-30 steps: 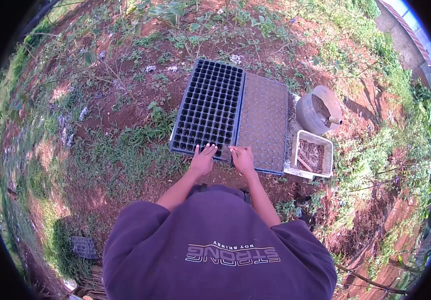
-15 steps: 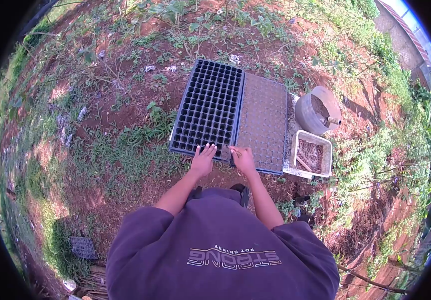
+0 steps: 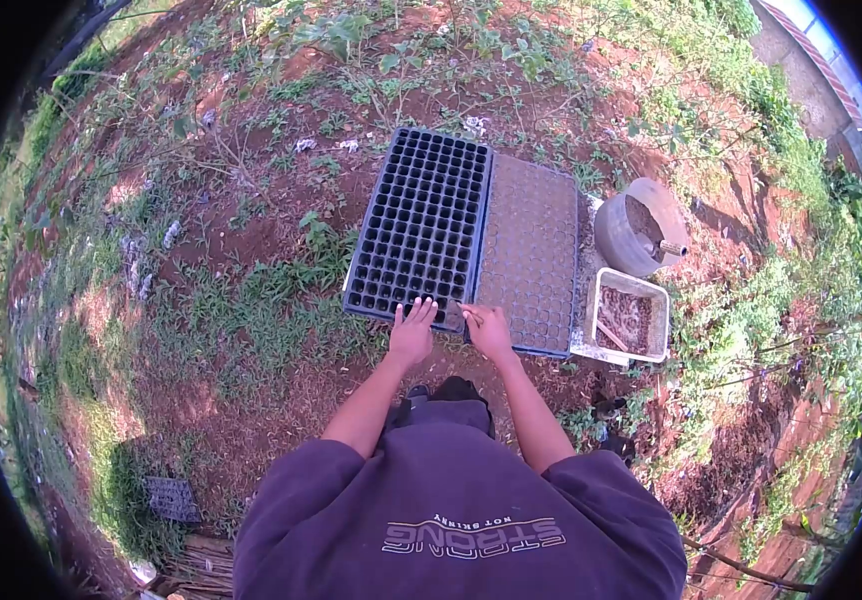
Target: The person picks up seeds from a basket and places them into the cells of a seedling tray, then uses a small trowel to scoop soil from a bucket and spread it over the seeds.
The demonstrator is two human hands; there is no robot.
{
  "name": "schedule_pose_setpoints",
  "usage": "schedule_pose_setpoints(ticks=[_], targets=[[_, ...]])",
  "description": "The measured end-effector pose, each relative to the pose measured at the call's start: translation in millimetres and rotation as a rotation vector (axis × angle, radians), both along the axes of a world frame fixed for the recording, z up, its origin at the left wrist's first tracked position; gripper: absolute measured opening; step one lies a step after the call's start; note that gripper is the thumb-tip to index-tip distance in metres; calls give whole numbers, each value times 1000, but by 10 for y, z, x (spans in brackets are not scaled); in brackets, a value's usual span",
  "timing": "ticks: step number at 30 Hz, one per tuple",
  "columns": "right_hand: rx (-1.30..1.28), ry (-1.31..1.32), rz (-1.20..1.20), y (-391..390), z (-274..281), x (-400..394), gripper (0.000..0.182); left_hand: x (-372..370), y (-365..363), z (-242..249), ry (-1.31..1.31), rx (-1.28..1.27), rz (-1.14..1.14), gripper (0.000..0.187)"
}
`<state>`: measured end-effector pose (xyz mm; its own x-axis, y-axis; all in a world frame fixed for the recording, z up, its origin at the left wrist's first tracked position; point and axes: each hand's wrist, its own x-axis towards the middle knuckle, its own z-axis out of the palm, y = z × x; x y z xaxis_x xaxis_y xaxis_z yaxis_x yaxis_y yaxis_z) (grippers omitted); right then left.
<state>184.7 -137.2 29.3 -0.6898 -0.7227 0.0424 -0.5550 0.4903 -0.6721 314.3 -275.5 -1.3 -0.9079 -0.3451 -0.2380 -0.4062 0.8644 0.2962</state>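
Observation:
A black seedling tray [image 3: 431, 205] with rows of mostly hollow cells lies before me. My left hand [image 3: 412, 334] rests on its near edge with the fingers spread flat over the front cells. Close by, my right hand [image 3: 488, 331] is closed in a pinch at the tray's near right corner; whatever its fingertips hold is too small to make out. Brown soil seems to fill the corner cell between my hands. Alongside on the right is a second seedling tray [image 3: 528, 250], its cells filled level with soil.
Right of the trays stand a translucent bucket [image 3: 615, 240] containing soil and a handled tool, and a cream rectangular basin [image 3: 662, 325] with dark material and a stick. Weeds and red earth surround them. Another small tray [image 3: 171, 499] lies at lower left.
The view has shifted slightly, so trays and containers appear a little lower and further right. Both hands keep nearly the same places at the black tray's near edge.

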Motion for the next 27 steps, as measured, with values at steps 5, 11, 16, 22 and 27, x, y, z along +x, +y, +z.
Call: schedule_pose_setpoints(ticks=[5, 11, 16, 22, 27], targets=[[40, -27, 14, 5, 1, -1, 21, 11, 43, -17, 58, -60, 10, 63], [8, -71, 15, 36, 62, 1, 22, -10, 97, -26, 21, -85, 37, 63], [-4, -44, 74, 43, 58, -48, 22, -31, 125, -9, 23, -81, 82, 62], [-21, -82, 71, 39, -45, -78, 24, -72, 182, -15, 47, -75, 147, 62], [26, -113, 30, 79, -87, 23, 25, -10, 272, -75, 111, -75, 158, 62]])
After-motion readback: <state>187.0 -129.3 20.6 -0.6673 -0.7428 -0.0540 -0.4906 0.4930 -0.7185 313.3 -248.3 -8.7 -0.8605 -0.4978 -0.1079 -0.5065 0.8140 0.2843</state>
